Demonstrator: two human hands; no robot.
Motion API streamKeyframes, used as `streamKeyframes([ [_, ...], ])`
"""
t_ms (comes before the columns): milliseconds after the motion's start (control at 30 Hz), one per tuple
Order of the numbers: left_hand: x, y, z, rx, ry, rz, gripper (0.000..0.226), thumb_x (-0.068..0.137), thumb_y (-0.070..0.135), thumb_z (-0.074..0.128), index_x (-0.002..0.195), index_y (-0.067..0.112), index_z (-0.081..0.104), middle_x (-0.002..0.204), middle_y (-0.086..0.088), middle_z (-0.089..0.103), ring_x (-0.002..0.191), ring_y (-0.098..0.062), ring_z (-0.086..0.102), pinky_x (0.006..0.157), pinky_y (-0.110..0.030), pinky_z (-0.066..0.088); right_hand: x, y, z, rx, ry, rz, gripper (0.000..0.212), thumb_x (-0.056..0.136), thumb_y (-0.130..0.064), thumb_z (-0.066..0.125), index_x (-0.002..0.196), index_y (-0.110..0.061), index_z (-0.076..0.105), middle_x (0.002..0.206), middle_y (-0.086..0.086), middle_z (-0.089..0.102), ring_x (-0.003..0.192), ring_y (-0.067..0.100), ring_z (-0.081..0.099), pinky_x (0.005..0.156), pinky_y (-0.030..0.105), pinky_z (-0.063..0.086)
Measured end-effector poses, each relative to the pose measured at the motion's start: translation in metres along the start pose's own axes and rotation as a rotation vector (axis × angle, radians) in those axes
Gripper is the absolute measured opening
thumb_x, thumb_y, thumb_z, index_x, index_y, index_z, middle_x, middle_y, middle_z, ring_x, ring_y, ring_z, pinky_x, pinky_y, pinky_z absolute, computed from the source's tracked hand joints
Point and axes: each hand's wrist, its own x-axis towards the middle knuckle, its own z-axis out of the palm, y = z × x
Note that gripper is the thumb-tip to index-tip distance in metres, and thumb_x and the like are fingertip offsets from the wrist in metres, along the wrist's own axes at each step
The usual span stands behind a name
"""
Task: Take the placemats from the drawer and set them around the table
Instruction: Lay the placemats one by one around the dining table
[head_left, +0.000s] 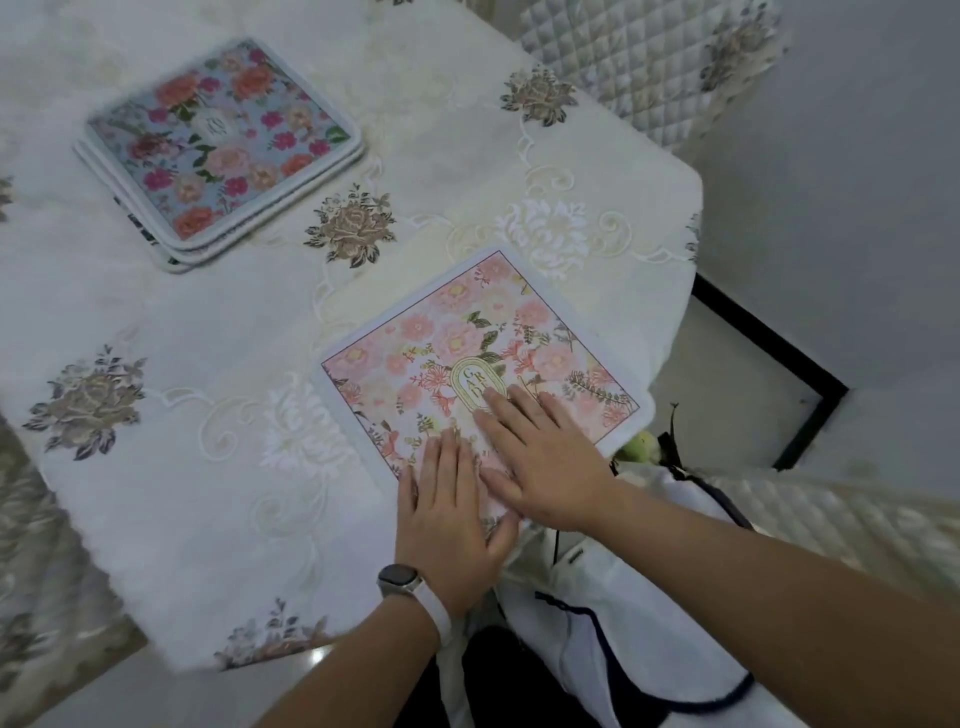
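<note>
Pink floral placemat (480, 353) laid flat near the table's (156, 509) near edge, one corner close to the drop at the right. Left hand (447, 525) and right hand (545, 462) both spread palm-down on the mat's near portion, fingers extended, grasping nothing, merely pressing. Remaining placemats (221, 150), blue-ground with red and coral blooms, stacked farther in on the table, well apart from the pink one; at least three rims visible, exact count not determinable.

Risks, as judged from this position:
- Sliding of the pink mat off the near edge if pushed outward, owing to its closeness to the overhang and a probably slick underside on smooth cloth.
- Rucking or dragging of the tablecloth (545, 228) under palm pressure, displacing the stack with it.
- Crooked seating, the mat lying at an angle to the table's edge.

Materials and shapes: mats apparently rigid and thin, square with rounded corners, pale border, glossy printed face, gold oval emblem at the pink mat's centre. Tablecloth cream, sheer in places, embroidered with raised taupe roses and white scrollwork, draped loosely over the corner. Quilted, diamond-stitched chair cover (649, 67) beyond the far corner. Pale-strapped wristwatch (400, 579) on the left wrist.
</note>
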Motion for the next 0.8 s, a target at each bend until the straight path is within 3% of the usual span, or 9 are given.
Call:
streamKeyframes([
  [300,0.007,-0.001,0.001,0.094,-0.003,-0.071,0.091,0.084,0.072,0.033,0.153,0.014,0.019,0.161,-0.005,0.012,0.148,-0.021,0.006,0.117,-0.05,0.01,-0.019,0.061,-0.002,-0.075,0.031,0.07,0.068,0.095,-0.058,0.03,0.153,-0.024,0.024,0.161,0.002,0.018,0.148,0.022,0.015,0.118,0.045,0.008],
  [467,0.026,-0.031,-0.016,0.037,0.007,-0.198,0.082,0.088,0.071,0.019,0.153,0.028,-0.003,0.161,0.003,-0.012,0.147,-0.018,-0.014,0.117,-0.047,-0.004,-0.014,0.095,-0.012,-0.049,0.008,0.161,0.068,0.095,-0.059,0.019,0.155,-0.027,0.014,0.162,-0.002,0.006,0.149,0.019,0.004,0.119,0.041,0.001],
  [633,0.04,-0.065,-0.033,-0.004,0.025,-0.305,0.08,0.09,0.071,0.018,0.153,0.029,-0.005,0.161,0.003,-0.014,0.147,-0.018,-0.014,0.118,-0.048,-0.002,-0.005,0.115,-0.025,0.002,-0.044,0.256,0.065,0.096,-0.058,0.008,0.155,-0.031,0.001,0.163,-0.007,-0.004,0.15,0.021,-0.002,0.118,0.044,-0.003],
  [733,0.036,-0.08,-0.047,0.009,0.021,-0.348,0.076,0.091,0.067,0.021,0.153,0.024,0.013,0.162,-0.003,0.006,0.148,-0.023,0.002,0.118,-0.05,0.009,-0.001,0.112,-0.043,-0.017,-0.021,0.304,0.06,0.098,-0.05,0.015,0.15,-0.022,0.028,0.156,0.006,0.028,0.143,0.029,0.027,0.116,0.05,0.012],
  [800,0.028,-0.087,-0.063,0.022,0.039,-0.366,0.071,0.09,0.065,0.026,0.143,0.018,0.035,0.154,-0.009,0.031,0.143,-0.029,0.022,0.114,-0.052,0.024,0.002,0.105,-0.058,-0.023,0.013,0.319,0.056,0.09,-0.044,0.018,0.126,-0.015,0.051,0.127,0.007,0.052,0.12,0.029,0.05,0.111,0.047,0.021],
])
